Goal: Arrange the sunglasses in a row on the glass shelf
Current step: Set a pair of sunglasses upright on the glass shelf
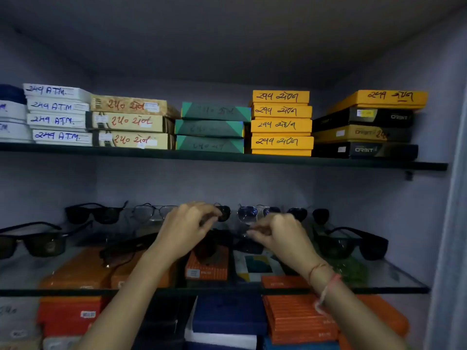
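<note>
sunglasses in a row at the back of the glass shelf, stacked boxes on the shelf above

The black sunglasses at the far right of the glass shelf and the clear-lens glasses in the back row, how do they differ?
The black sunglasses have a thick dark frame and dark lenses; the clear-lens glasses have a thin wire frame and see-through lenses. The black sunglasses sit nearer the shelf's front at the right; the clear-lens glasses stand at the back, left of the hands. Both rest untouched on the glass shelf, lenses facing forward.
</note>
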